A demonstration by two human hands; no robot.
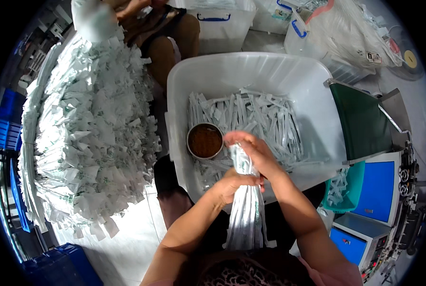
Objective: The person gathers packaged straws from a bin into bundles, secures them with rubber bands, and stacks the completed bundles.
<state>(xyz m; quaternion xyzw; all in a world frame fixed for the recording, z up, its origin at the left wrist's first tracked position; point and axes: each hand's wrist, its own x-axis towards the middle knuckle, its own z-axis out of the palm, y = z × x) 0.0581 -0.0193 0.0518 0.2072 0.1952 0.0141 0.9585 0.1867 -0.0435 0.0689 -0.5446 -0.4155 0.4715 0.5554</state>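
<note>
My left hand (pixel 234 186) is closed round a long bundle of white paper-wrapped strips (pixel 245 217), which runs down toward my lap. My right hand (pixel 256 152) is at the bundle's top, with slightly blurred fingers stretched out over the ends. Beyond both hands, a large translucent bin (pixel 299 76) holds many loose strips (pixel 256 109). A round tin (pixel 204 140) with a rusty-brown inside rests among them, just left of my right fingers.
A tall pile of strip bundles (pixel 84 133) fills the left; behind it sits another person (pixel 184 33). Lidless bins (pixel 222 33) and sacks (pixel 346 28) stand behind. At right are a green conveyor (pixel 360 119), a teal basket (pixel 352 195) and blue-fronted machinery (pixel 375 190).
</note>
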